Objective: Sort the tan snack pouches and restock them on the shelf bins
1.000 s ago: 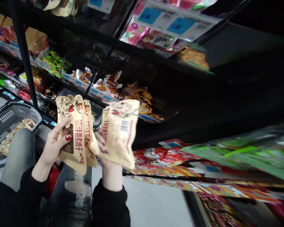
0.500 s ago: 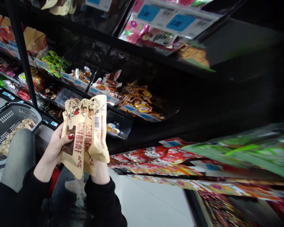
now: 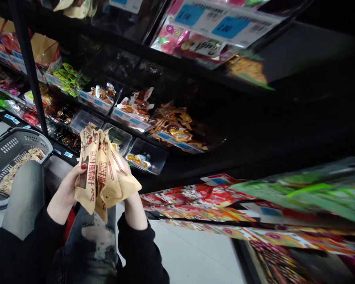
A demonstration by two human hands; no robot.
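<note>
While the left hand grips the near edge of the tan pouches, its red-nailed thumb lying across the front, the right hand is behind them, mostly hidden, so I can't tell how its fingers close. And there they are, left of centre in the frame, fanned upright and overlapping, above the knees and to the right of the grey basket. Light handfuls, I'd judge, soft-walled with firmer sealed borders, bending easily and perhaps sliding over one another if held loosely; they don't look fragile. Best hold? Both side edges, thumb in front, fingers behind, gathering the whole fan. Now the looks: matt, papery tan, bold dark-red characters running down the fronts, sketchy drawings near the tops, a dark patch on the leftmost, and lower corners flaring out.
</note>
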